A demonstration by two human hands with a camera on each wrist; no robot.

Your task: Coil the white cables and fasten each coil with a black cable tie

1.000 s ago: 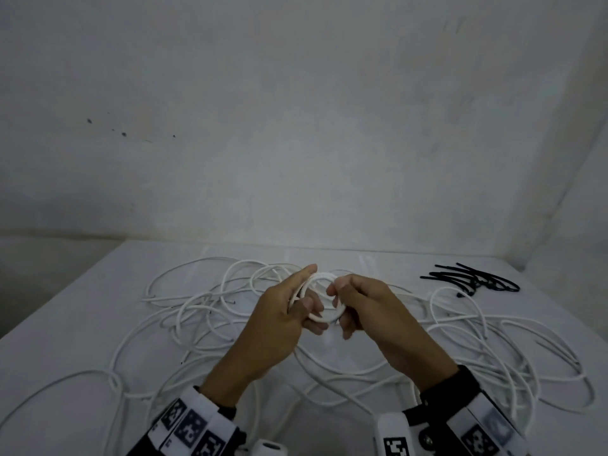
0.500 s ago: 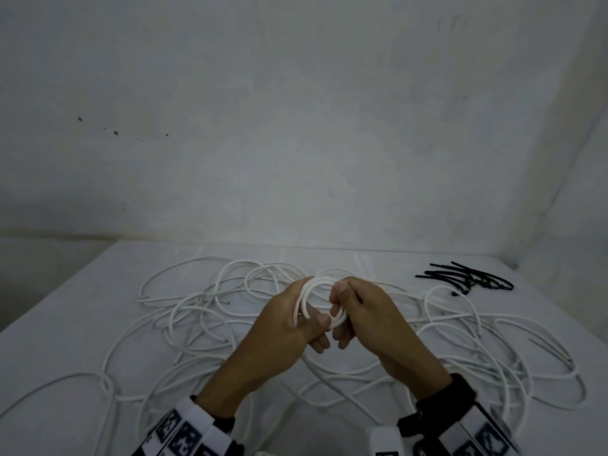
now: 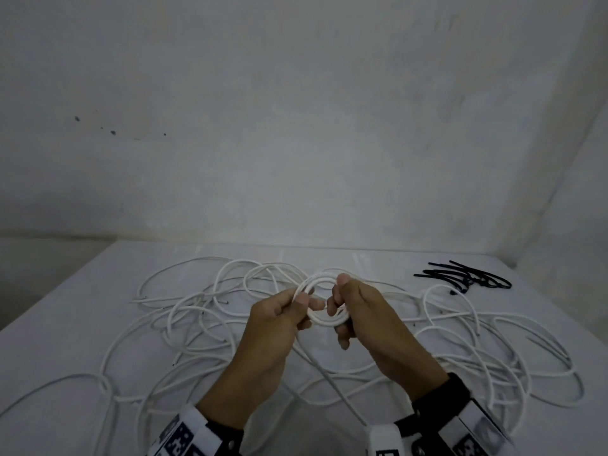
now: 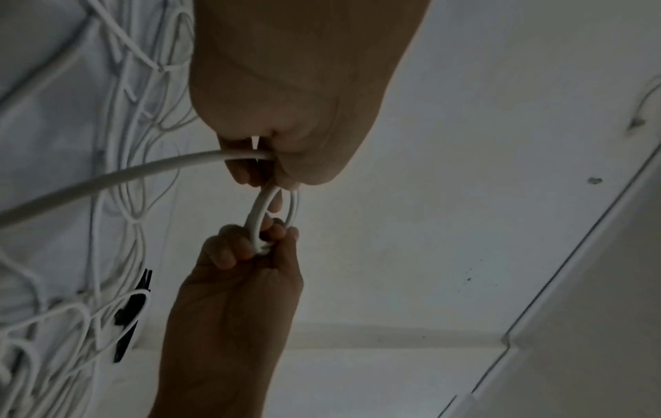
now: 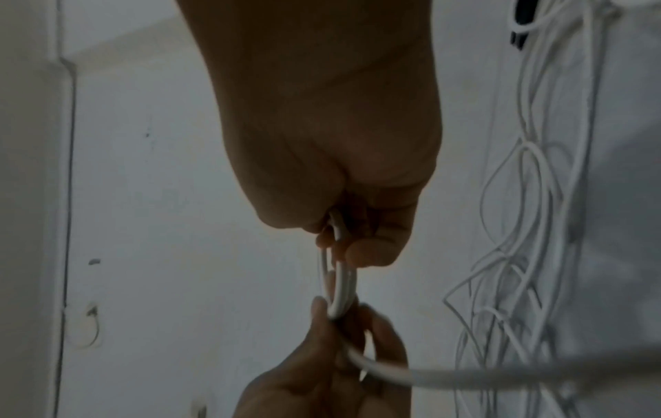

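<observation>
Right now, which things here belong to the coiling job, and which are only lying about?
In the job:
- coil, held by left hand and right hand
- loose cables
- ties, not yet used

Lying about:
- nothing else; only the table and the wall

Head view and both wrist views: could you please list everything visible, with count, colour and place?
Small coil of white cable: one, white, held up between both hands above the table.
Loose white cables: tangled heap, count unclear, white, spread over the table around and under the hands; one strand runs from the coil toward the person.
Black cable ties: a small pile, count unclear, black, far right of the table.
Table: one, white, against the wall.
Wall: pale grey, with a few dark spots, behind the table.
Left hand: grips the coil's left side.
Right hand: grips the coil's right side.
Wrist bands: one per wrist, black and white, at the bottom edge.
</observation>
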